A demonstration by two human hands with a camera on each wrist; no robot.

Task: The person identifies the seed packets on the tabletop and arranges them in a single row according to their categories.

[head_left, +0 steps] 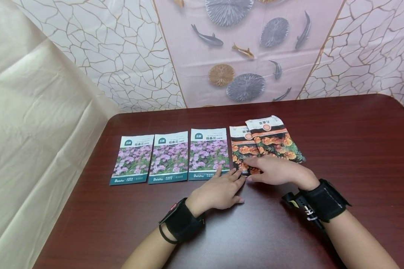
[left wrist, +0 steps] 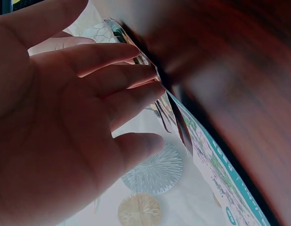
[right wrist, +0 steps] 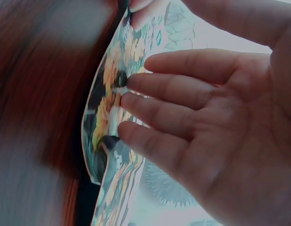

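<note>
Two seed packets with orange marigolds lie at the right end of a row. The upper marigold packet [head_left: 272, 136] is tilted and overlaps the lower marigold packet [head_left: 238, 147]. My right hand [head_left: 277, 170] rests over their lower part, its fingers nearly straight against the printed face in the right wrist view. With fingers spread, my left hand [head_left: 219, 191] reaches the bottom edges of the lower marigold packet and the neighbouring purple-flower packet [head_left: 208, 153]. In the left wrist view its fingertips [left wrist: 152, 73] are right at the packet edge. Neither hand grips anything.
Further left lie a second purple-flower packet [head_left: 170, 157] and a third purple-flower packet [head_left: 133, 158], side by side. All sit on a dark red-brown table [head_left: 350, 149]. Patterned cloth [head_left: 245, 74] hangs behind it, and a cream curtain [head_left: 47, 123] borders the left side.
</note>
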